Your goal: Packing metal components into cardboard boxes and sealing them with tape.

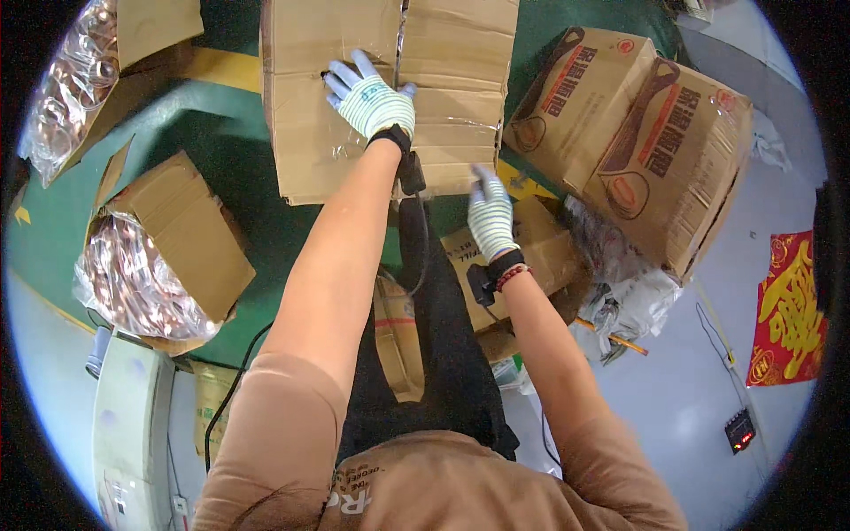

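Observation:
A large brown cardboard box stands in front of me, its top flaps folded down and meeting at a middle seam. Shiny strips, which look like clear tape, show along the seam and on the right flap. My left hand, in a striped knit glove with grey fingertips, lies on the left flap with its fingers spread. Just off the box's near right corner is my right hand, gloved alike. Its fingers are stretched upward, and I see nothing held in them. Both wrists carry black straps.
Two printed cartons lie at the right, by crumpled clear plastic. At the left, an open carton holds bagged copper-coloured parts; another bagged load is beyond. A smaller box sits under my right hand. A white machine stands lower left.

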`<state>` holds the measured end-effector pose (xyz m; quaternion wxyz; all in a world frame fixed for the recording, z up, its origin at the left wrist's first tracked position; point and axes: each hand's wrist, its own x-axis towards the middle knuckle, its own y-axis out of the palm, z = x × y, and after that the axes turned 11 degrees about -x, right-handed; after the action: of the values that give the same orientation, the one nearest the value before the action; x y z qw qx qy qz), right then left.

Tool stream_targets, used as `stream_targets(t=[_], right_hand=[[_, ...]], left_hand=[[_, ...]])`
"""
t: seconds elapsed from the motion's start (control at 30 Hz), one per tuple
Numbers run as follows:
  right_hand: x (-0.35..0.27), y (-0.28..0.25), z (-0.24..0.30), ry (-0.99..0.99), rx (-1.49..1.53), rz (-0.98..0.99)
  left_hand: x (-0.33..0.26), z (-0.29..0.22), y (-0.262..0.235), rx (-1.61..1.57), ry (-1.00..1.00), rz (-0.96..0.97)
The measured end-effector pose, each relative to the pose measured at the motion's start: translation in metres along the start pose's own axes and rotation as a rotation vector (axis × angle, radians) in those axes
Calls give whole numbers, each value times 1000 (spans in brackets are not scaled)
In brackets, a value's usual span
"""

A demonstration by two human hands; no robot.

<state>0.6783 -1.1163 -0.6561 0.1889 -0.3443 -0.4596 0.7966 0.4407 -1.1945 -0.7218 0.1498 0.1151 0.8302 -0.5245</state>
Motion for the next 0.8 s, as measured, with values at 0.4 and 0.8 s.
stream_targets(t=[0.4,0.8], right_hand=[[35,5,-83,293,132,286],[40,-58,-87,-44,-18,712]], left_hand=[[-20,-14,-3,21,17,60],[-164,59,-85,-420,46,-177]])
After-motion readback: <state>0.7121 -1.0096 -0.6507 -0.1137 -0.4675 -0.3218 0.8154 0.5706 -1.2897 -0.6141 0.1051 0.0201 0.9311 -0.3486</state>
